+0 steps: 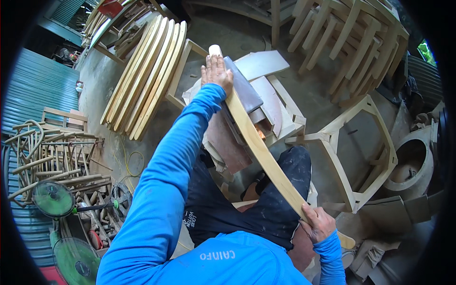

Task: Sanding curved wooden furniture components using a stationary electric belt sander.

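Observation:
A long, gently curved wooden slat (268,154) lies slantwise across my front, from the upper middle down to the lower right. Near its far rounded end, my left hand (217,73) is laid over the wood, thumb on the right side and fingers pointing away. My right hand (318,223) grips the slat near its other end, beside my right knee. Between the hands, the slat's middle passes along a grey box-like block (243,88) on a makeshift wooden stand (285,126). Something orange (260,133) shows beside the slat; I cannot make out what it is.
Several similar curved slats (149,78) lean in a row at the far left. A wooden frame (363,149) stands to the right, near a round drum-like container (411,161). More wooden frames (351,40) are stacked far right. Green fans (54,197) stand at the left.

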`<state>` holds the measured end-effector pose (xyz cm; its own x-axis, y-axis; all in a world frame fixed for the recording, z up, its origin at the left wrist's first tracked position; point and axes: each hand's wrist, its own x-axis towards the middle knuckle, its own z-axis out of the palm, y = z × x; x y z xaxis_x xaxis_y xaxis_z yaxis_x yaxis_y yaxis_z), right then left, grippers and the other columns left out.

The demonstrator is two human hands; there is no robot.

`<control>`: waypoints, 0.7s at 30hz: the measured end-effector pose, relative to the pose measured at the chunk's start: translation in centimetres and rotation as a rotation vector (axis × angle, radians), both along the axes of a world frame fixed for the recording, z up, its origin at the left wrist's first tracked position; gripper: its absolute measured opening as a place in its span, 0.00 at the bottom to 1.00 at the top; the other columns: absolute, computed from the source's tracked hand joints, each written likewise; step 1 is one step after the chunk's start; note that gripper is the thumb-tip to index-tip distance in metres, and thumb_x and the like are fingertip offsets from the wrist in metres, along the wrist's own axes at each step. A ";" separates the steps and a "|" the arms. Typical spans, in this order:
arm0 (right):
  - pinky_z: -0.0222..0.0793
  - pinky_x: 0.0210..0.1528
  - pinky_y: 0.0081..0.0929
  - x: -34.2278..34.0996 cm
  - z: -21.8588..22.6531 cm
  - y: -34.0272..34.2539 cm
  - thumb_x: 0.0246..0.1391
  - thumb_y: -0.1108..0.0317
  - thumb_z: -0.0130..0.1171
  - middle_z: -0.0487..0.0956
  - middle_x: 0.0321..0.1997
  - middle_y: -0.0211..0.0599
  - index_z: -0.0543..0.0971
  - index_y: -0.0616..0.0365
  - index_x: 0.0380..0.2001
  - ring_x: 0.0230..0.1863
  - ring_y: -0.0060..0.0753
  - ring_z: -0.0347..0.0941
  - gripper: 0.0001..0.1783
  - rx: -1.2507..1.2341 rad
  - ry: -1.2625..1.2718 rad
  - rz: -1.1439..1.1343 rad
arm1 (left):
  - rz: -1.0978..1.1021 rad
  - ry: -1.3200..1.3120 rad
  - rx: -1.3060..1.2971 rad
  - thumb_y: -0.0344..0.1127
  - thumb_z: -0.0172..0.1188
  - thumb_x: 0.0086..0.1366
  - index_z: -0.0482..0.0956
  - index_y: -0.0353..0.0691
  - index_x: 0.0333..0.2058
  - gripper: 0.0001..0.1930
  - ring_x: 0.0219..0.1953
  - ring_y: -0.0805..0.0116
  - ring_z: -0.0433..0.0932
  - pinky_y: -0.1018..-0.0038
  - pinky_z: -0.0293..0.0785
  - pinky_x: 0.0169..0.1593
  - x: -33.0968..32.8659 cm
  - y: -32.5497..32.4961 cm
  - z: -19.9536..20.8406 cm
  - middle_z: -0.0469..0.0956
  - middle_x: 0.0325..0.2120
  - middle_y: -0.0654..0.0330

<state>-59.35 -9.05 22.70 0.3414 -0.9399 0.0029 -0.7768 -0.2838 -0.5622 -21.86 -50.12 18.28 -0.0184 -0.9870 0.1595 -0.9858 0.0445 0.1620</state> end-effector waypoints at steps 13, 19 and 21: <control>0.71 0.27 0.39 -1.2 0.8 0.2 0.46 0.63 0.73 0.72 0.28 0.41 0.76 0.42 0.62 0.26 0.46 0.75 0.37 0.167 0.113 0.009 | -0.011 0.022 -0.094 0.47 0.48 0.69 0.54 0.35 0.72 0.37 0.78 0.51 0.43 0.46 0.36 0.77 -2.6 1.4 -0.5 0.50 0.75 0.49; 0.74 0.29 0.41 5.3 0.9 -8.4 0.50 0.62 0.70 0.72 0.30 0.41 0.72 0.39 0.67 0.27 0.47 0.76 0.39 0.056 0.131 -0.018 | 0.056 -0.055 -0.066 0.49 0.44 0.72 0.57 0.41 0.73 0.34 0.78 0.54 0.45 0.46 0.37 0.77 3.2 -9.3 1.2 0.53 0.75 0.55; 0.74 0.30 0.42 6.0 0.4 -8.9 0.51 0.62 0.69 0.72 0.31 0.41 0.70 0.39 0.68 0.28 0.48 0.76 0.40 0.045 0.133 -0.027 | 0.088 -0.080 -0.068 0.49 0.45 0.72 0.57 0.42 0.72 0.34 0.78 0.54 0.45 0.45 0.36 0.76 2.8 -9.3 1.5 0.54 0.74 0.55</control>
<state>-53.38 -17.94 23.06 0.3108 -0.9468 -0.0833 -0.8523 -0.2388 -0.4653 -19.09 -59.40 19.81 0.0527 -0.9722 0.2280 -0.9960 -0.0346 0.0825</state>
